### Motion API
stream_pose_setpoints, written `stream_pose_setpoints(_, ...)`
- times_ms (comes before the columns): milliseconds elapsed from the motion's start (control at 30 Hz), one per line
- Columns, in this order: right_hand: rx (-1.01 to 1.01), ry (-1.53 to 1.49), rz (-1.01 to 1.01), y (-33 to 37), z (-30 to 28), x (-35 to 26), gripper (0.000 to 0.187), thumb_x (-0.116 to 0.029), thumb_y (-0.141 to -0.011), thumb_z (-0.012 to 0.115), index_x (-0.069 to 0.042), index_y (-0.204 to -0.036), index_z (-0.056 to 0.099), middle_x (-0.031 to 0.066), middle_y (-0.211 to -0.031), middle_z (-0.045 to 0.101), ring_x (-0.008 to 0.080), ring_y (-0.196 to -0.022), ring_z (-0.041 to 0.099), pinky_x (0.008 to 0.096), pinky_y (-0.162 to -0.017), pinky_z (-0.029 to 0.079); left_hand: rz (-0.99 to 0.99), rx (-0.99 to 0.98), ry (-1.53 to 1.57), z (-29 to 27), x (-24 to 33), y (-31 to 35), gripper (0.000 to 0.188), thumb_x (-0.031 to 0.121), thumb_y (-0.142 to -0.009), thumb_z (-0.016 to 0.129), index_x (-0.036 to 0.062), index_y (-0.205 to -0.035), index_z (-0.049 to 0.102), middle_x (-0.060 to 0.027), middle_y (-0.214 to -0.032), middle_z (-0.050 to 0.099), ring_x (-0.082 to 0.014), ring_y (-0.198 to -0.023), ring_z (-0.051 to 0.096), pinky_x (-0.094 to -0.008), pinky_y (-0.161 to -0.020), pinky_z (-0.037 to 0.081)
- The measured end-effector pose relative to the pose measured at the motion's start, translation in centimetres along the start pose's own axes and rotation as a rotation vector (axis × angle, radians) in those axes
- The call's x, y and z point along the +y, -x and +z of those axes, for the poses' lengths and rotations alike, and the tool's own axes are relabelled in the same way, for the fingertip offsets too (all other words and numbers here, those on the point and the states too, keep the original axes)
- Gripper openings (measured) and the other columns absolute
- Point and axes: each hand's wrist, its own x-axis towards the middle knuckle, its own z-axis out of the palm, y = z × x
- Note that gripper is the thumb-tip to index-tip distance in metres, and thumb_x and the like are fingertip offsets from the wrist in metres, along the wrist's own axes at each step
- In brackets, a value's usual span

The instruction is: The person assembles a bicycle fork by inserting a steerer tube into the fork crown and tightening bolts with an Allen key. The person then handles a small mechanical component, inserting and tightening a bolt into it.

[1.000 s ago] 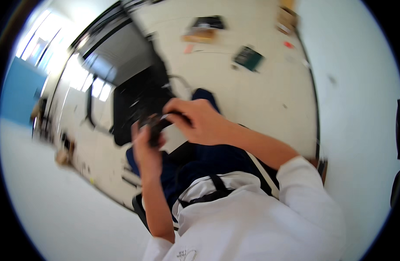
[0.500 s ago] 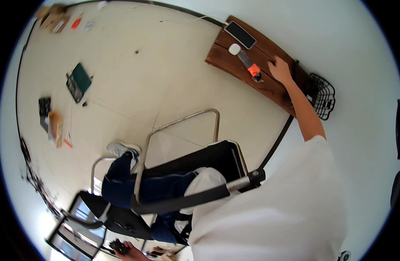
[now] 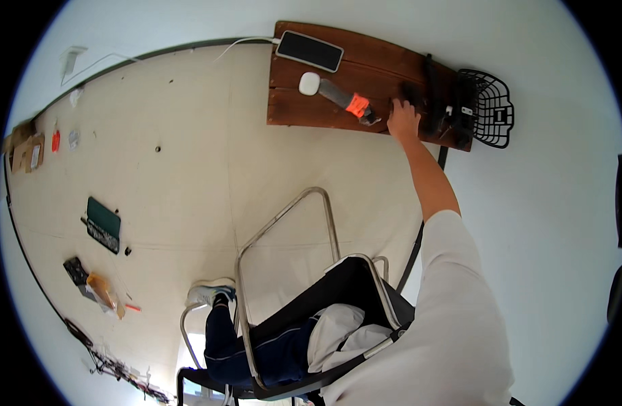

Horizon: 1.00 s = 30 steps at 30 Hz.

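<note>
My right hand (image 3: 403,123) reaches over the dark wooden bench (image 3: 290,101) near its front edge. Its fingers are curled down towards the boards; anything between them is hidden from me. Just left of it lies a clear plastic packet with an orange label (image 3: 357,105), beside a small white rounded case (image 3: 309,84). A thin dark piece shows at the hand's left side, too small to name. Black parts (image 3: 453,118) lie to the right of the hand. My left hand is out of view.
A phone (image 3: 309,51) with a white cable lies at the bench's left end. A black wire basket (image 3: 494,111) stands at its right end. Below is a metal-framed chair (image 3: 284,223) with a person's leg. On the floor lie a green case (image 3: 104,223) and bags (image 3: 104,291).
The view has turned, and the bench now lies more level. My right hand has moved closer to the bench's front edge. My left hand, holding a black object before, has left the view.
</note>
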Motion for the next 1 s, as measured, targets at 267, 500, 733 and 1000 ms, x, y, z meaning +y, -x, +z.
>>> stream_pose_setpoints(267, 0.395, -0.294, -0.045, 1.6, -0.7, -6.8, 0.053, -0.014, -0.082, 0.063, -0.008, -0.133, 0.050, 0.0179, -0.134, 0.051, 0.0386, -0.122, 0.051, 0.0528, -0.099, 0.043, -0.001, 0.155, 0.239, 2.2, -6.7, 8.3, 0.043, 0.034, -0.099, 0.052, 0.0017, -0.126, 0.060, -0.0159, -0.120, 0.064, -0.0271, -0.092, 0.059, -0.0398, -0.072, 0.049)
stream_pose_setpoints(500, -0.274, -1.255, -0.369, 15.8, -7.8, -25.2, 0.017, -0.018, -0.094, 0.069, -0.003, -0.101, 0.065, 0.0017, -0.073, 0.064, 0.0087, -0.067, 0.059, 0.0228, -0.060, 0.045, 0.073, 0.534, 0.570, -6.4, -15.2, 13.5, 0.038, 0.041, -0.096, 0.053, 0.0073, -0.113, 0.062, -0.0105, -0.106, 0.067, -0.0174, -0.070, 0.047, -0.0297, -0.063, 0.040)
stream_pose_setpoints(733, -0.644, -0.958, -1.520, 50.7, -22.4, -44.7, 0.027, -0.015, -0.090, 0.074, -0.004, -0.077, 0.054, -0.0004, -0.066, 0.054, 0.0076, -0.059, 0.050, 0.0227, -0.056, 0.040, 0.149, 0.469, 0.920, -7.0, -21.6, 10.8, 0.035, 0.032, -0.098, 0.047, 0.0002, -0.111, 0.055, -0.0139, -0.107, 0.062, -0.0200, -0.071, 0.050, -0.0327, -0.064, 0.041)
stream_pose_setpoints(1000, -1.036, -0.201, -2.088, 75.2, -19.0, -39.4, 0.016, -0.013, -0.089, 0.072, -0.002, -0.089, 0.060, 0.0010, -0.070, 0.063, 0.0085, -0.064, 0.060, 0.0237, -0.061, 0.047, 0.208, 0.654, 1.172, -13.8, -25.8, 9.1, 0.037, 0.031, -0.099, 0.042, -0.0001, -0.113, 0.058, -0.0085, -0.093, 0.063, -0.0160, -0.068, 0.055, -0.0291, -0.060, 0.043)
